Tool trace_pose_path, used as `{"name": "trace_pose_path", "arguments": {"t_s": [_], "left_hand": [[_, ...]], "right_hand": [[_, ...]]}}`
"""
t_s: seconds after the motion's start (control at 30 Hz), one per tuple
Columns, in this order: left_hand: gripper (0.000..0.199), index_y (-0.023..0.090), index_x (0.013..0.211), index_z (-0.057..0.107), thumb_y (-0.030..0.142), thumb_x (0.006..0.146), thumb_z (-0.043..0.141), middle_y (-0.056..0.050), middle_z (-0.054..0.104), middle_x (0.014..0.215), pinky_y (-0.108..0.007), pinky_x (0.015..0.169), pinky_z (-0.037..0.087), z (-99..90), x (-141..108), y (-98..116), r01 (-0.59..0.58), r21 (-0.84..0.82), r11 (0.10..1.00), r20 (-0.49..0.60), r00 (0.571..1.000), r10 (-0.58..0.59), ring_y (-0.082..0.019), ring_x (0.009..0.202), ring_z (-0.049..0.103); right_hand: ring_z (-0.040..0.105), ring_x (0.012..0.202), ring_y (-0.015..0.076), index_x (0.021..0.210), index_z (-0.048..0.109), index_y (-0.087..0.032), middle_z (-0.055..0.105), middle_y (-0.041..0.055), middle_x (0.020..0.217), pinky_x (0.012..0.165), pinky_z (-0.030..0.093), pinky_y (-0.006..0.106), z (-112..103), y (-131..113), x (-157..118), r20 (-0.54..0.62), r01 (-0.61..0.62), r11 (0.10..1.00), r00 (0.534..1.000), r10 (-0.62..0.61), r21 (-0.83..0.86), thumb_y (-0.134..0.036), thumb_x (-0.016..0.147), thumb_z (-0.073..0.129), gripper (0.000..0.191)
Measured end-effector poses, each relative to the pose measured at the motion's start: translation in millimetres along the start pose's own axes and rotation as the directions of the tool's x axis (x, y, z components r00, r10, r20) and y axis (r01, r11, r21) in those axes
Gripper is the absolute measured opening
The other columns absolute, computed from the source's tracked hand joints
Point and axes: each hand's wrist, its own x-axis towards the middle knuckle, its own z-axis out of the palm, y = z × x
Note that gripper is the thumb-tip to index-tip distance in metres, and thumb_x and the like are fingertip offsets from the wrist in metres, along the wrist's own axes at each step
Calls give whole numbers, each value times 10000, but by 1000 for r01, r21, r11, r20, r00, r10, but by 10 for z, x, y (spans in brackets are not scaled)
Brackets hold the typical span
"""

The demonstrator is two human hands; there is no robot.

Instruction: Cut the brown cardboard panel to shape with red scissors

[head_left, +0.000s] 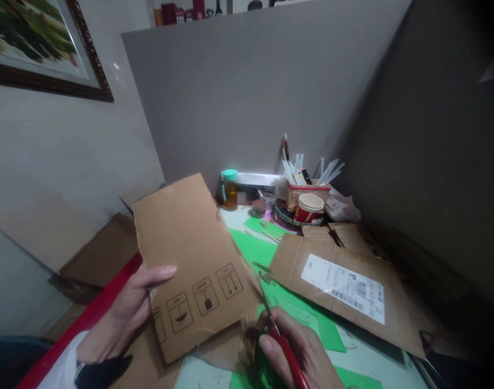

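My left hand (127, 310) grips the cardboard (194, 265) by its left edge, thumb on top, holding it tilted above the table (360, 351). My right hand (299, 351) is clenched on the red scissors (277, 332), whose blades meet the sheet's lower right edge near the printed symbols. To cut well, I judge I should keep the sheet taut and steady, feed it into the blades rather than twist them, and keep my thumb clear of the line. Beyond lie a green mat (271, 270), a labelled box flap (344, 286) and a paper cup (309, 207).
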Motion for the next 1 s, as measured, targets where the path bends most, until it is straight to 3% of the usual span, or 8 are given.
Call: {"name": "trace_pose_path", "arguments": {"t_s": [0.17, 0.43, 0.6, 0.7, 0.83, 1.0], "left_hand": [[692, 162, 1246, 655, -41, 588, 724, -78, 808, 776, -375, 577, 656, -31, 42, -7, 35, 12, 999, 14, 999, -35, -274, 620, 751], [471, 55, 1149, 637, -7, 687, 703, -161, 803, 849, -385, 601, 652, 7, 31, -34, 157, 40, 987, 44, 986, -158, -289, 662, 759], [675, 136, 1323, 587, 25, 678, 753, -137, 812, 896, -440, 668, 658, -27, -14, -60, 136, 70, 988, 87, 986, -142, -342, 746, 774], [784, 165, 1400, 539, 22, 665, 771, -134, 814, 922, -439, 703, 657, -23, -48, -67, 138, 60, 989, 108, 984, -144, -338, 762, 776], [843, 185, 1402, 547, -27, 618, 772, -107, 817, 929, -415, 792, 646, 37, -67, -50, 152, 17, 988, 80, 985, -153, -326, 825, 779], [848, 181, 1380, 569, -62, 590, 759, -100, 817, 903, -401, 827, 638, 95, -62, -26, 163, 0, 987, 50, 985, -163, -319, 869, 776]], "right_hand": [[406, 576, 148, 707, 410, -244, 385, -52, 621, 572, 300, 269, 34, 55, 46, 113, -9, 998, 993, 16, -66, -489, 974, 436, 363], [402, 628, 160, 737, 464, -234, 421, -42, 670, 620, 297, 288, -31, 104, 48, 136, -69, 997, 988, 75, -47, -635, 942, 437, 451], [365, 606, 148, 733, 497, -228, 405, -55, 640, 571, 255, 278, -24, 97, 37, 58, -60, 998, 997, 59, 1, -684, 905, 456, 489], [407, 597, 158, 808, 593, -224, 501, -30, 648, 564, 295, 277, -16, 115, 25, 64, -23, 999, 998, 21, 26, -716, 884, 460, 515], [489, 613, 183, 870, 653, -221, 599, 4, 667, 578, 360, 282, 3, 171, 21, 57, 14, 998, 998, -17, 56, -736, 870, 472, 546], [439, 620, 175, 803, 616, -224, 519, -12, 660, 581, 307, 287, 45, 211, 10, 54, -34, 999, 998, 33, 23, -765, 879, 404, 586]]}}
